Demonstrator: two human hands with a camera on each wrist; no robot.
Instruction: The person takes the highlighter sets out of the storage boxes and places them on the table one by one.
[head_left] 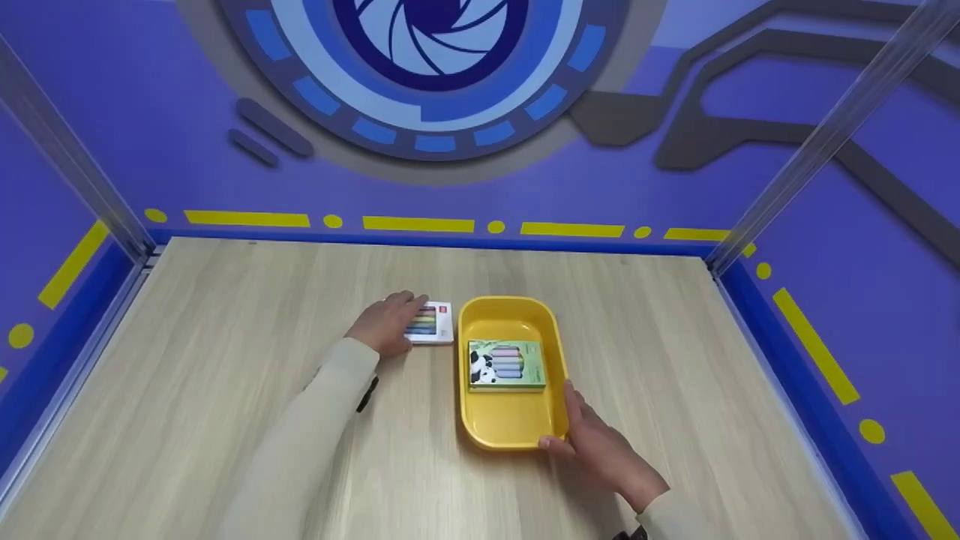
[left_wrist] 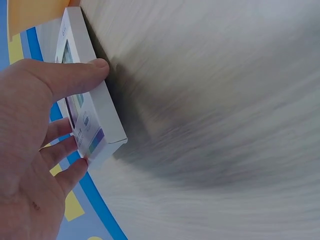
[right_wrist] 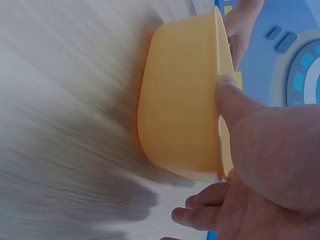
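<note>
A yellow plastic tub [head_left: 510,431] stands on the table. Inside it lies a green box [head_left: 506,366] with a panda and coloured sticks pictured on top. Left of the tub, a flat white box [head_left: 444,324] shows coloured sticks on its front. My left hand [head_left: 388,324] grips this box, its thumb on the near edge [left_wrist: 102,95] and fingers across at the other side. My right hand [head_left: 600,446] holds the tub's near right corner, thumb on the rim in the right wrist view, other fingers along the outside; some fingertips are hidden.
The wood-grain table [head_left: 225,337] is bounded by a blue-purple back wall [head_left: 420,199] and side walls with yellow markings. Clear posts [head_left: 817,142] stand at the back corners.
</note>
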